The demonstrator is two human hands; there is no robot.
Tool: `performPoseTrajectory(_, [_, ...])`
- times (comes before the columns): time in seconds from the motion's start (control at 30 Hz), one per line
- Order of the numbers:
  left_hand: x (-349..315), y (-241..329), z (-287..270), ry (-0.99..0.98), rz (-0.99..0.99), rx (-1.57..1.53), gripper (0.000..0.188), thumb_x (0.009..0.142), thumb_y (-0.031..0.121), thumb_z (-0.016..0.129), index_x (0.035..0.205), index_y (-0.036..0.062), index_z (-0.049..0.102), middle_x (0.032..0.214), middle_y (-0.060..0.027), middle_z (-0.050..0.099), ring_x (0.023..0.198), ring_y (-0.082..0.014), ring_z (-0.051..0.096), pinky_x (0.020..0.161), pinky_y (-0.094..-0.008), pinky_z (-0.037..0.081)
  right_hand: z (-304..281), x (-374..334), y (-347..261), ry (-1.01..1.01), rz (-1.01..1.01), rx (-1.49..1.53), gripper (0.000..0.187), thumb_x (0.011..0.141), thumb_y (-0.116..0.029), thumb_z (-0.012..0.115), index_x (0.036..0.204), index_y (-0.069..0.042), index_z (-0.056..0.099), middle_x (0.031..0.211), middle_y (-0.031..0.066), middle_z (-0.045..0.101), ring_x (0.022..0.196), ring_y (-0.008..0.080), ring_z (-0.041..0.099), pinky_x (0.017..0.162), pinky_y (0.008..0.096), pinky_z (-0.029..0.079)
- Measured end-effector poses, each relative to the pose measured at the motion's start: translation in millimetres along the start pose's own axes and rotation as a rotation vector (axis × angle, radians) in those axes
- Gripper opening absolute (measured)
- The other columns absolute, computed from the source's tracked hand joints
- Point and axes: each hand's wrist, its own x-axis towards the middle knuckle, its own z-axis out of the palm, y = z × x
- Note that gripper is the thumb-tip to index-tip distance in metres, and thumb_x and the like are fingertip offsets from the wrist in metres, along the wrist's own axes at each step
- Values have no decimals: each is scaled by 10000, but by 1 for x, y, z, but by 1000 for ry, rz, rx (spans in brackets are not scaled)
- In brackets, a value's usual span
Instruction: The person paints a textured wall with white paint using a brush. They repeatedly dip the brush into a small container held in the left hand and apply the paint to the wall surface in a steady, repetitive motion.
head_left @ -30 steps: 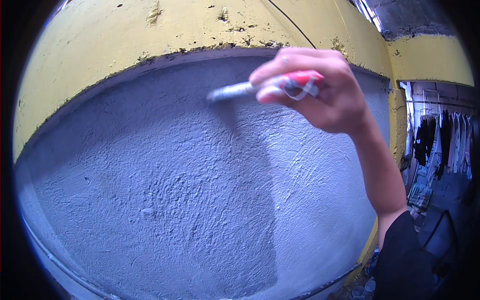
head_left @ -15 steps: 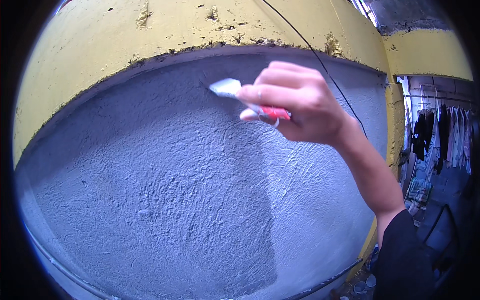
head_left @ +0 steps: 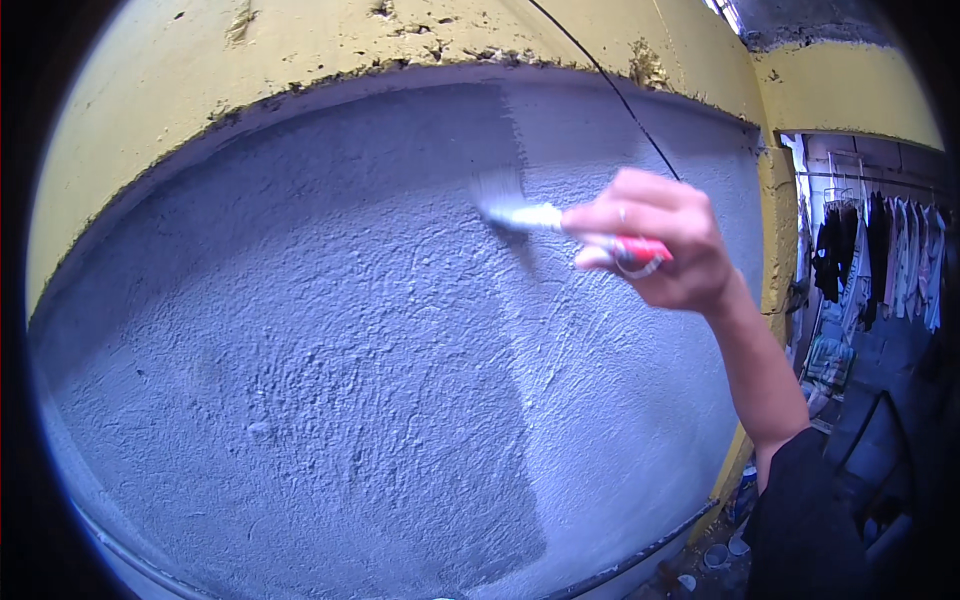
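My right hand (head_left: 665, 240) is raised before a rough plastered wall panel (head_left: 370, 310), its fingers closed around a paintbrush (head_left: 535, 216) with a red handle and a white metal band. A loop of wire or string hangs at the handle's end. The bristles, smeared by motion, meet the wall near the border between a darker, damp-looking grey area on the left and a paler strip (head_left: 630, 400) on the right. My left hand is out of view.
Chipped yellow wall (head_left: 330, 45) frames the panel above. A black cable (head_left: 605, 75) hangs down and passes behind my hand. Along the bottom runs a dark pipe (head_left: 640, 570). To the right, clothes (head_left: 890, 250) hang on a rail, and small containers (head_left: 716, 556) stand below.
My right hand has moved rightward and somewhat down with the paintbrush, from the dark area to its right border. The whole view has shifted slightly.
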Motion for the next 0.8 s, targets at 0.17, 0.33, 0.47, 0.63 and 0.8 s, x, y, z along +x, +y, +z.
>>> performPoseTrajectory(0.17, [-6,6,2,-17,-83,-11,884,610,196,974,1354,-10,544,1284,-172,627,1199,-305,596,1076,-437,448,-7,-28,-21,-143,49,151,309,779,-236,857,1000,-30,792,753,64,700,600,184,614,518,323,450])
performPoseTrajectory(0.33, [-6,7,4,-32,-45,55,857,614,188,968,1342,-5,558,1277,-163,632,1187,-304,604,1069,-430,454,-24,-32,-31,-184,101,250,309,775,-230,863,987,-20,784,760,71,702,595,187,604,524,329,436])
performPoseTrajectory(0.47, [-8,9,6,-28,-24,42,833,624,182,959,1338,0,572,1262,-157,646,1171,-295,618,1054,-427,470,-8,-11,-18,-129,10,160,241,826,-216,828,963,-27,768,695,53,623,587,171,571,512,345,413])
performPoseTrajectory(0.63, [-7,21,10,-64,-96,-36,835,624,177,961,1342,-2,573,1254,-154,653,1153,-281,632,1032,-418,489,1,16,8,46,-136,43,209,832,-176,819,969,-27,765,735,66,664,615,193,606,550,337,470])
performPoseTrajectory(0.8, [-12,12,12,-30,-101,-25,830,624,182,965,1336,-2,578,1247,-153,653,1148,-286,631,1031,-418,488,-9,26,4,216,-218,-68,295,810,-234,844,999,-23,762,764,74,680,646,204,629,567,340,485])
